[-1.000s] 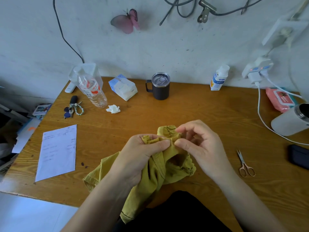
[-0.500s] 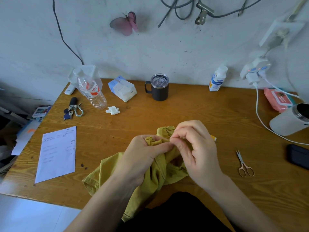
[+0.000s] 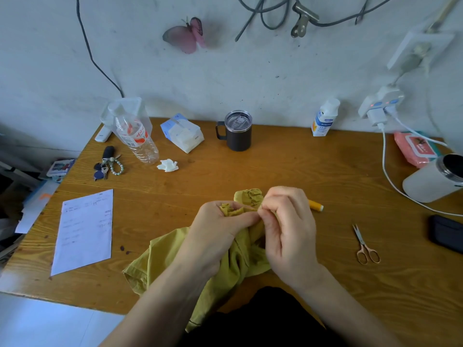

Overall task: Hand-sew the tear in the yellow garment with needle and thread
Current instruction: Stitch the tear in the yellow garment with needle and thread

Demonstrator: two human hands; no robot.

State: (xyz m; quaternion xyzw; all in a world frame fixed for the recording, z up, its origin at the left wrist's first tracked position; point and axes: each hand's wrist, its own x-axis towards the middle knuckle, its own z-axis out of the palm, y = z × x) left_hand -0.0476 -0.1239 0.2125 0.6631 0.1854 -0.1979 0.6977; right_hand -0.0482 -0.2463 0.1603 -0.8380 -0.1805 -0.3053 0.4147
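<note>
While left hand (image 3: pixel 217 234), right hand (image 3: pixel 288 236) pinch one garment (image 3: pixel 162 261): one scissors (image 3: pixel 364 247), one spool (image 3: pixel 316 205).

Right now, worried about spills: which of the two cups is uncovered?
The white tumbler at the right edge; its mouth is open, while the dark mug has a lid.

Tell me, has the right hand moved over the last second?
Yes. The right hand shifted left, away from the scissors, uncovering the yellow spool.
</note>
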